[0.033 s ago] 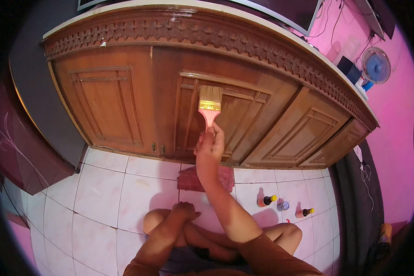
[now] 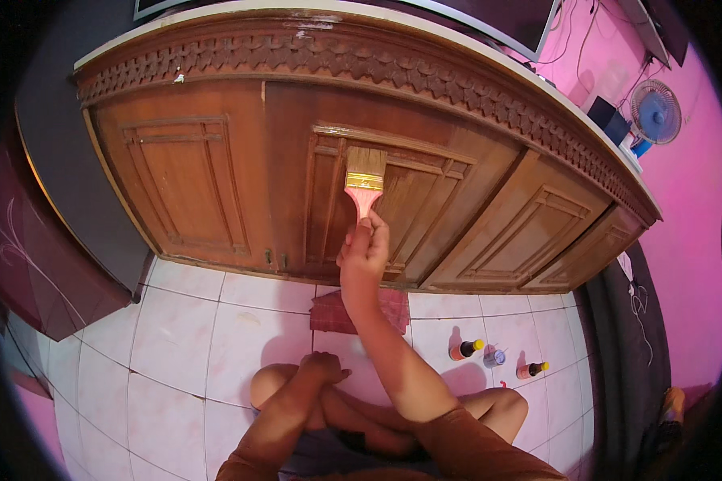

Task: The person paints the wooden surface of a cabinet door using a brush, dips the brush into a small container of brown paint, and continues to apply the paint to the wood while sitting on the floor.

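My right hand (image 2: 365,250) is closed round the handle of a flat paintbrush (image 2: 364,178) with a pink handle, a gold-coloured ferrule and pale brown bristles. The bristles point up, over the framed panel of a brown wooden cabinet door (image 2: 289,160). Around the brush tip, the moulding (image 2: 393,139) has a glossy shine. Whether the bristles touch the wood I cannot tell. Low in the picture, my left hand (image 2: 324,367) rests by my crossed legs, its thumb out to the right and its other fingers mostly hidden.
A folded reddish cloth (image 2: 361,311) lies on the white floor tiles before the cabinet. To the right stand two dark bottles with yellow caps (image 2: 467,349) (image 2: 533,369) and a small jar (image 2: 494,357) between them. A fan (image 2: 656,112) is at the far right.
The paintbrush and my right hand have shifted very slightly left and up across the door panel. My left hand has stayed in place.
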### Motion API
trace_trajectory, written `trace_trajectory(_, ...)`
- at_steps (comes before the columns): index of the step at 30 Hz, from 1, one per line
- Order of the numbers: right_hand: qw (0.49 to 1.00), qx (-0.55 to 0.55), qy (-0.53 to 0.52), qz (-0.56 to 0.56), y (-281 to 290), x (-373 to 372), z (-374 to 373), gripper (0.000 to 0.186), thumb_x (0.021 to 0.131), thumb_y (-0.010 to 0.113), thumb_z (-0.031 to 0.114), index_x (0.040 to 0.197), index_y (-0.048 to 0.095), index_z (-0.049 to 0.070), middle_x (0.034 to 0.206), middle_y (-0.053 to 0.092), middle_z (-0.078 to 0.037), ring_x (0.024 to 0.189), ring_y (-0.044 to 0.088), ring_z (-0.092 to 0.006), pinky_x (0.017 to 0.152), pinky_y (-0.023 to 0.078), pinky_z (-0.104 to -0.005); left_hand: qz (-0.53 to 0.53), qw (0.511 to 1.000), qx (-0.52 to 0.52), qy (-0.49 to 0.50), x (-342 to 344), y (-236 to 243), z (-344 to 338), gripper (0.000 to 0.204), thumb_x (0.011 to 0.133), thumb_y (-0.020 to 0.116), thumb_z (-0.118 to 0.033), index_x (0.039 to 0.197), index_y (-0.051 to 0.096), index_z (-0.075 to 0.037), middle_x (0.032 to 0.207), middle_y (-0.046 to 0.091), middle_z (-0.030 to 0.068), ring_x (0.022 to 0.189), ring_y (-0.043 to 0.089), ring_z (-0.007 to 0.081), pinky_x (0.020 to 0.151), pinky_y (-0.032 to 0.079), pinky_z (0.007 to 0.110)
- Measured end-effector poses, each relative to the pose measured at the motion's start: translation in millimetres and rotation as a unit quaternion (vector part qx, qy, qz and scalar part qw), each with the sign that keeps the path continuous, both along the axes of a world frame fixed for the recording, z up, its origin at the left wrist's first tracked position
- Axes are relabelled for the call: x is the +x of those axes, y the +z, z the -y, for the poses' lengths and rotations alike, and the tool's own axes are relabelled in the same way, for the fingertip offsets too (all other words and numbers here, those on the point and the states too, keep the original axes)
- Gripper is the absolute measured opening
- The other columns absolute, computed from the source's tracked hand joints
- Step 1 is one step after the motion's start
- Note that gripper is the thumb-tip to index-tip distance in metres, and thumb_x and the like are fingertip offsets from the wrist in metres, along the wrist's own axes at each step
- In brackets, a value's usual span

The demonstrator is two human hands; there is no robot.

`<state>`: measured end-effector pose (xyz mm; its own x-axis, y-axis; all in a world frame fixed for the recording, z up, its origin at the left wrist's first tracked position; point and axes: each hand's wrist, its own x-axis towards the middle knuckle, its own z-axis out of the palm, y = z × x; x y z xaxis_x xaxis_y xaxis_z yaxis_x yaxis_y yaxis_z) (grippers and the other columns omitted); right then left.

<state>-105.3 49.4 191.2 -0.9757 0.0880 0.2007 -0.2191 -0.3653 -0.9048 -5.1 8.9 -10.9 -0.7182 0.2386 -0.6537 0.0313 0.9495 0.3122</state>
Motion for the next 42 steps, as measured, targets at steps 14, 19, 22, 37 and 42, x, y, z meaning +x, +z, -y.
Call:
trace_trajectory(14, 0.996, 0.069, -0.052, -0.012, -31.9, -2.5, 13.1, 0.027, 0.103, 0.045, 0.024, 0.124, 0.048, 0.008, 0.075, 0.046, 0.003, 0.057, 0.039, -0.0032, 0.046, 0.035, -0.0207, 0.01, 1.0, 0.019, 0.0, 1.1, -5.3, 5.8, 0.063, 0.089, 0.05, -0.059, 0.114, 0.068, -0.005, 0.121, 0.065, 0.0165, 0.114, 0.06, 0.0324, 0.1, 0.046, 0.045)
trace_trajectory(19, 0.997, 0.04, -0.047, -0.052, -14.4, -10.4, 7.6, 0.029, 0.103, 0.045, 0.026, 0.126, 0.047, 0.007, 0.075, 0.046, 0.003, 0.057, 0.039, -0.0033, 0.047, 0.036, -0.0211, -0.01, 1.0, 0.018, -0.001, 3.1, 7.8, -0.3, 0.061, 0.09, 0.049, -0.058, 0.114, 0.068, -0.005, 0.121, 0.064, 0.0167, 0.114, 0.06, 0.0324, 0.1, 0.046, 0.044)
trace_trajectory(22, 0.998, 0.043, -0.043, -0.029, -21.0, -9.6, 1.8, 0.031, 0.103, 0.045, 0.027, 0.127, 0.047, 0.007, 0.075, 0.046, 0.003, 0.057, 0.039, -0.0036, 0.047, 0.036, -0.0213, 0.002, 1.0, 0.014, -0.007, -0.4, 12.1, -1.3, 0.061, 0.09, 0.049, -0.058, 0.114, 0.068, -0.005, 0.122, 0.064, 0.0165, 0.114, 0.061, 0.0322, 0.1, 0.046, 0.044)
trace_trajectory(37, 0.997, 0.053, -0.049, -0.022, -7.2, -9.1, -6.3, 0.025, 0.103, 0.046, 0.026, 0.121, 0.049, 0.009, 0.076, 0.047, 0.003, 0.057, 0.04, -0.0031, 0.046, 0.034, -0.0202, -0.002, 1.0, 0.007, -0.011, -1.3, 4.0, -1.4, 0.064, 0.09, 0.05, -0.059, 0.115, 0.067, -0.002, 0.121, 0.065, 0.0178, 0.114, 0.061, 0.033, 0.098, 0.047, 0.045)
trace_trajectory(42, 0.996, 0.054, -0.069, -0.012, -15.4, -4.6, -13.6, 0.025, 0.103, 0.045, 0.026, 0.12, 0.05, 0.008, 0.075, 0.047, 0.003, 0.056, 0.041, -0.0029, 0.044, 0.034, -0.0198, 0.023, 0.999, 0.012, -0.024, -4.2, 4.5, 1.4, 0.066, 0.089, 0.049, -0.06, 0.115, 0.067, -0.002, 0.12, 0.065, 0.0184, 0.113, 0.061, 0.0333, 0.098, 0.047, 0.045)
